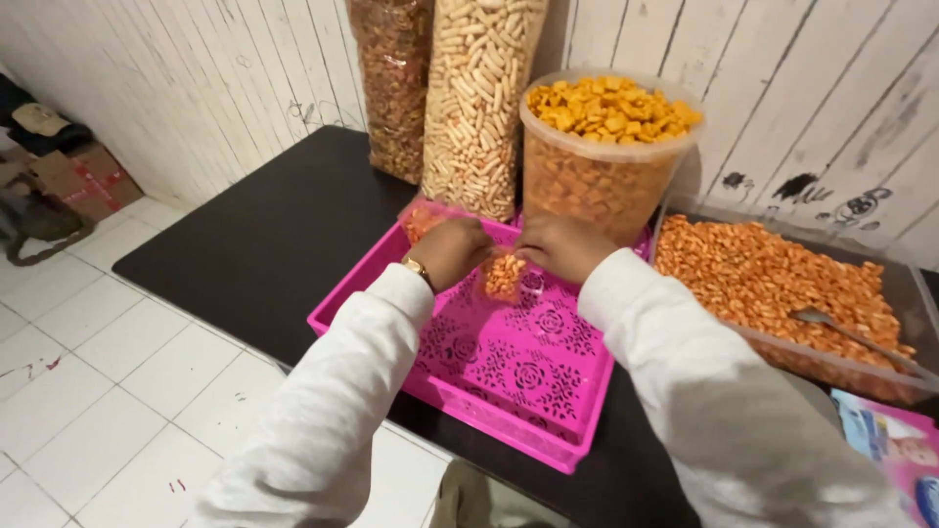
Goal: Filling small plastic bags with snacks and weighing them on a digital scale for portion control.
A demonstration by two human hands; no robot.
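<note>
Over pink tray (pixel 509 376), left hand (pixel 452 250) and right hand (pixel 562 246) (wrists bent), fingers pinching snack bag (pixel 504 277).

White plank wall (pixel 196 78) runs behind, boards set at a slant in this view, paint worn and scuffed. Dark smudges and small scribbled drawings (pixel 831 200) low on the right stretch of wall.

Floor (pixel 108 391) of white square tiles with grey grout lines; a few small red flecks on it.

Black table (pixel 264 235) stands against the wall, matte top, corner jutting toward the floor.

Far left corner: cardboard boxes (pixel 83 181) on the floor, dark bag (pixel 34 225) beside them, cap (pixel 37 119) lying on top of dark stuff.

Light even, soft, no hard shadows.
</note>
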